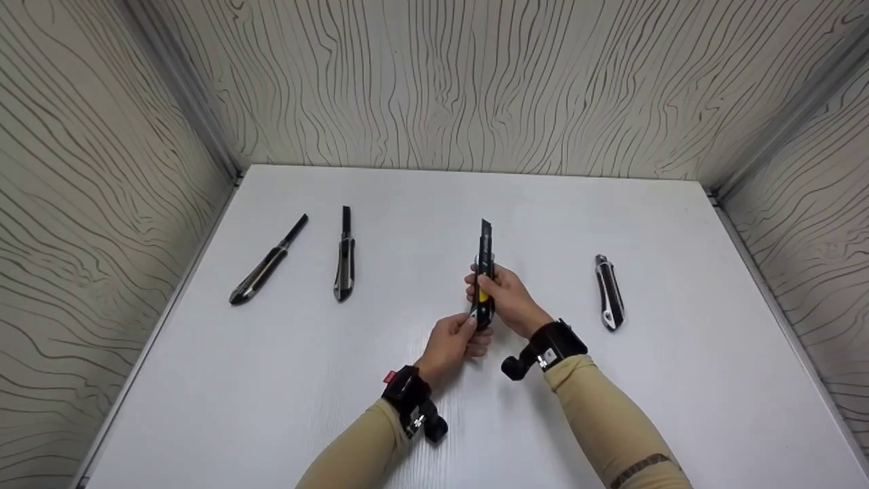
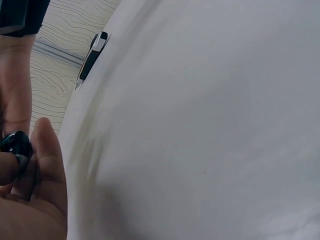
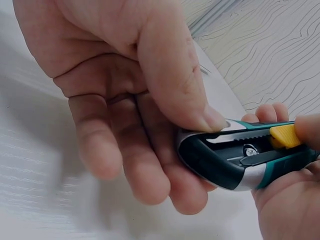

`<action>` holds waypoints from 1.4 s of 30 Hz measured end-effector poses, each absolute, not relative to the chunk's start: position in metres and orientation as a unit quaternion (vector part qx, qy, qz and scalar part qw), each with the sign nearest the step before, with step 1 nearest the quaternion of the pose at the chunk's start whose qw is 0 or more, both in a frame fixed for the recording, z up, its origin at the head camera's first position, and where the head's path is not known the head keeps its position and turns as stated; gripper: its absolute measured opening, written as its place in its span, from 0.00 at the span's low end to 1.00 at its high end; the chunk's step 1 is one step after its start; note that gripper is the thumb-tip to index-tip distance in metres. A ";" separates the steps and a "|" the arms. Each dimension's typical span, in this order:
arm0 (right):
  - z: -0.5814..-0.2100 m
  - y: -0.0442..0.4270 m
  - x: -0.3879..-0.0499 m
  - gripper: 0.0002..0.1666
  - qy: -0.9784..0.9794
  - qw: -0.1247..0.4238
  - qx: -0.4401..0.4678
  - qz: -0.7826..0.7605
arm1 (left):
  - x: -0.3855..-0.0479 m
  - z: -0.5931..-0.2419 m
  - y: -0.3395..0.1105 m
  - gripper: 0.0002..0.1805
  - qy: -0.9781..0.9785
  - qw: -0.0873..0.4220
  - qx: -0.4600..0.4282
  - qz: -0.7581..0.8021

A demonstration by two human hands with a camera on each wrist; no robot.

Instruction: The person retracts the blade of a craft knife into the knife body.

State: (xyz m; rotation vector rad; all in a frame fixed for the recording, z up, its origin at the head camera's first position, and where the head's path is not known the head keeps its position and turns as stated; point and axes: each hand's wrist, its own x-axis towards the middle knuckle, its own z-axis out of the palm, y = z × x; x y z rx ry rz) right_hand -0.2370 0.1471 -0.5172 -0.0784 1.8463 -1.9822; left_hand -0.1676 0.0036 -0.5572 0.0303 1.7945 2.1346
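A black and dark-green utility knife (image 1: pixel 485 257) with a yellow slider (image 3: pixel 285 135) is held upright, blade end away from the body, in the head view. My right hand (image 1: pixel 512 299) grips its middle, thumb at the slider. Lower down, my left hand (image 1: pixel 453 344) pinches the rounded butt end between thumb and fingers. That butt (image 3: pixel 212 159) shows close up in the right wrist view, with the left thumb pressed on its edge. A dark blade (image 1: pixel 485 229) sticks out at the top. In the left wrist view the knife's end (image 2: pixel 20 144) is partly hidden by fingers.
Two knives with dark blades out, one slanted (image 1: pixel 261 275) and one nearly straight (image 1: pixel 345 268), lie on the left of the white table (image 1: pixel 271 380). Another knife (image 1: pixel 609 293), no blade visible, lies at the right. Patterned panels (image 1: pixel 441 81) stand behind and beside the table.
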 end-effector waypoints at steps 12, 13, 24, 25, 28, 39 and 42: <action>-0.518 0.147 -0.236 0.26 0.667 0.220 -0.028 -0.711 | -0.166 -0.558 0.004 0.17 0.622 0.177 0.005 0.763; -0.518 0.147 -0.236 0.26 0.667 0.222 -0.026 -0.711 | -0.166 -0.558 0.004 0.17 0.621 0.177 0.005 0.763; -0.512 0.148 -0.236 0.25 0.650 0.214 -0.021 -0.729 | -0.167 -0.561 0.003 0.19 0.592 0.174 0.023 0.787; -0.512 0.148 -0.236 0.25 0.647 0.214 -0.026 -0.731 | -0.167 -0.561 0.002 0.19 0.593 0.172 0.025 0.786; -0.511 0.148 -0.235 0.27 0.640 0.216 -0.035 -0.737 | -0.166 -0.561 0.001 0.19 0.606 0.165 0.029 0.777; -0.518 0.146 -0.231 0.31 0.616 0.216 -0.020 -0.757 | -0.171 -0.556 0.004 0.18 0.615 0.152 -0.001 0.773; -0.518 0.146 -0.230 0.28 0.618 0.212 -0.012 -0.757 | -0.171 -0.554 0.005 0.18 0.621 0.151 -0.001 0.769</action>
